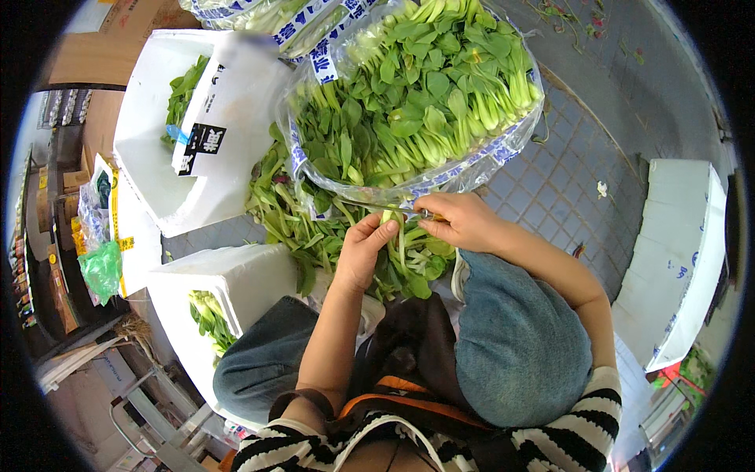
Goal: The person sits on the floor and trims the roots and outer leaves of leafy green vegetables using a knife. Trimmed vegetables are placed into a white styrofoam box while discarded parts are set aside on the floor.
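Note:
My left hand (365, 248) grips a head of bok choy (402, 251) near its pale base, between thumb and fingers. Its leaves hang down toward my shoes. In my right hand (463, 221) is a knife (377, 206), held by its yellowish handle. The thin blade points left and lies across the top of the bok choy base; whether it touches cannot be told. Just beyond my hands stands a large clear plastic bag (298, 154) with blue print, its mouth spread around many bok choy heads (424, 88). Loose leaves (301, 224) lie heaped on the floor below and left of it.
At left are a white foam box (147, 183) with some greens inside and a second foam box (183, 360) against my left knee, also holding bok choy. More bagged vegetables (253, 12) lie at the top. A white box (660, 253) stands right on grey floor tiles (548, 194).

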A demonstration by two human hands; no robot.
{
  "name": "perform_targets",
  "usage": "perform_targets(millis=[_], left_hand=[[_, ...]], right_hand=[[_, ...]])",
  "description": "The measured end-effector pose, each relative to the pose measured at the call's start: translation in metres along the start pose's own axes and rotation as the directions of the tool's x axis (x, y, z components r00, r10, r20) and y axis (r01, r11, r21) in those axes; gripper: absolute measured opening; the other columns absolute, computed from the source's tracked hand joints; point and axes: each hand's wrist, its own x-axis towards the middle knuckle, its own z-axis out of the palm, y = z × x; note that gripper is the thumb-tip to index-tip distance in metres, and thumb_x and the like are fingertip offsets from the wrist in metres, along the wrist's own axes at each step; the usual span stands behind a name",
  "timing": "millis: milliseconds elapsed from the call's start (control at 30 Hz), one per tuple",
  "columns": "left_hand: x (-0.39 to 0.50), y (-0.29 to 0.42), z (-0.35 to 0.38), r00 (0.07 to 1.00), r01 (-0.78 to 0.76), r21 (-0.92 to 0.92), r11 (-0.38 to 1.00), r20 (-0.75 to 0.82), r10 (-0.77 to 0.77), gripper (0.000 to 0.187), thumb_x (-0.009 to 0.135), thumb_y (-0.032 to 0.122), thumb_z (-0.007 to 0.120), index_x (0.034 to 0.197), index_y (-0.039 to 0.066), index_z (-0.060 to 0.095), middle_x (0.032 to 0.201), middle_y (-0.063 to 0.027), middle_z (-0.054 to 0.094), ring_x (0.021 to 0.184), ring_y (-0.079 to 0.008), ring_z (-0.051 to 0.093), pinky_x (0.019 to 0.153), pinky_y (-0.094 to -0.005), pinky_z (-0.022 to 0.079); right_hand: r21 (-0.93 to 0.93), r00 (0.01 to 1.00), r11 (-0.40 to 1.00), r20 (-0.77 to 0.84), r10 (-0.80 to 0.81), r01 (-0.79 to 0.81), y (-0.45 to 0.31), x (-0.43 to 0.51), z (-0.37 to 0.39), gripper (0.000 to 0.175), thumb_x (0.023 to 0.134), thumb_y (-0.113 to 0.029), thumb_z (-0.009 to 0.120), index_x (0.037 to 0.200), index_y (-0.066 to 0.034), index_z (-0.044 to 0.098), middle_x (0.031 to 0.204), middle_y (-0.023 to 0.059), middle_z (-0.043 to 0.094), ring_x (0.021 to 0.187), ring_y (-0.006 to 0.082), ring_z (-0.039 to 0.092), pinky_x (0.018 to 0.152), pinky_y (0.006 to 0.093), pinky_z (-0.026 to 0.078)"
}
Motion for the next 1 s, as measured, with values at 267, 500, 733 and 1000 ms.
perform_targets(millis=[267,500,733,1000], left_hand=[[-0.012,-0.006,-0.005,0.997,0.066,-0.120,0.991,0.038,-0.062,0.028,0.086,0.021,0.059,0.104,-0.001,0.061,0.093,-0.0033,0.062,0.082,-0.0093,0.055,0.076,-0.0235,0.043],[-0.038,-0.024,-0.010,0.996,-0.012,-0.070,0.997,-0.094,0.005,0.027,0.086,0.019,0.059,0.105,0.000,0.060,0.097,-0.0030,0.061,0.086,-0.0100,0.055,0.079,-0.0258,0.044],[-0.029,-0.037,-0.007,0.997,-0.026,0.051,0.998,-0.074,0.030,0.022,0.075,0.001,0.067,0.096,0.001,0.060,0.095,-0.0043,0.063,0.088,-0.0128,0.057,0.082,-0.0268,0.044],[-0.019,-0.034,-0.049,0.757,-0.099,0.512,0.854,-0.518,0.398,0.039,0.075,0.007,0.069,0.110,-0.002,0.054,0.097,-0.0088,0.060,0.085,-0.0179,0.056,0.079,-0.0282,0.043]], right_hand=[[0.006,0.998,0.999,0.044,-0.037,0.037,0.009,-0.007,0.014,0.027,0.081,-0.024,0.058,0.104,-0.0112,0.054,0.091,0.0111,0.061,0.079,0.0318,0.060,0.064,0.0401,0.048],[0.235,0.932,0.902,0.084,0.352,-0.362,0.026,-0.022,0.019,0.030,0.080,-0.026,0.061,0.102,-0.0067,0.054,0.077,0.0073,0.061,0.062,0.0202,0.059,0.056,0.0314,0.046],[0.728,0.848,0.435,0.447,0.285,-0.530,0.004,-0.003,0.043,0.029,0.075,-0.019,0.071,0.095,-0.0026,0.058,0.064,-0.0022,0.053,0.048,0.0050,0.048,0.045,0.0191,0.038],[0.729,0.829,0.413,0.404,0.386,-0.547,0.018,-0.007,0.046,0.025,0.077,-0.013,0.069,0.096,-0.0011,0.058,0.071,0.0010,0.057,0.052,0.0066,0.052,0.048,0.0207,0.042]])
